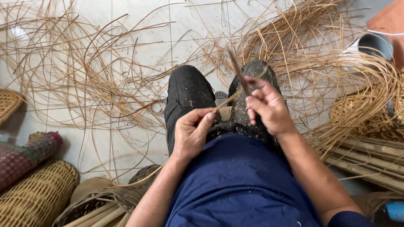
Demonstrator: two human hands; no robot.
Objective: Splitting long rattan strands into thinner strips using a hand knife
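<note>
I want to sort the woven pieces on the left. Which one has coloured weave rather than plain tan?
The rolled mat at the left edge, woven in purple and green. The baskets around it are all plain tan cane.

Your left hand [191, 133] sits low over your lap, fingers curled in and the thumb pressed toward the fingertips in a tight pinch. Your right hand [267, 106] is a little higher and further out — closed in a fist-like grip, knuckles up. Both forearms are bare and angle inward from your sides — elbows bent.
</note>
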